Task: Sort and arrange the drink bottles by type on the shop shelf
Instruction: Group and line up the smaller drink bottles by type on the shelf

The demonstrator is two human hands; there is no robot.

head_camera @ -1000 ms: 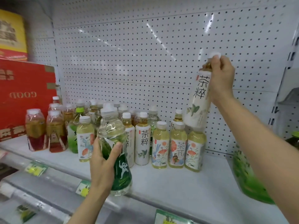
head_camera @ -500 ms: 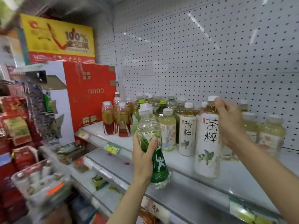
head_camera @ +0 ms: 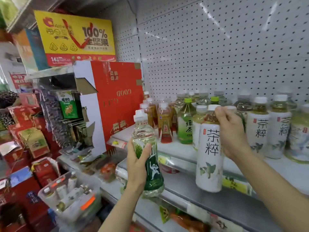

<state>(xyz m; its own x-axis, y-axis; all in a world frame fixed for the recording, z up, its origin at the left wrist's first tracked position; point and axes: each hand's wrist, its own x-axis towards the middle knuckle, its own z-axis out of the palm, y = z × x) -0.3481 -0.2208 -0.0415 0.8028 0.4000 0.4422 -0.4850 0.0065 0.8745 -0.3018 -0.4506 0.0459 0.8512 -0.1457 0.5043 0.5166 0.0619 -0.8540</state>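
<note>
Since the earlier frames the white-label tea bottle [head_camera: 209,153] has come down from up against the pegboard and been drawn out in front of the shelf [head_camera: 182,150], and the view has swung leftward.

Head view: the right hand [head_camera: 231,131] grips this bottle round its neck and shoulder, just under the cap, so it hangs upright at about 4 o'clock of centre, clear of the shelf edge. The left hand [head_camera: 138,162] wraps the waist of the clear green-label bottle [head_camera: 147,156] at 6 o'clock, also off the shelf. Probably both are held out so their matching groups can be found.

At 3 o'clock stand two like white-label bottles [head_camera: 269,129]; a green-capped tea bottle [head_camera: 185,122] and amber bottles [head_camera: 164,123] crowd the shelf at 12 o'clock, leaving little gap. A red carton [head_camera: 115,101] blocks the shelf's left end.
</note>
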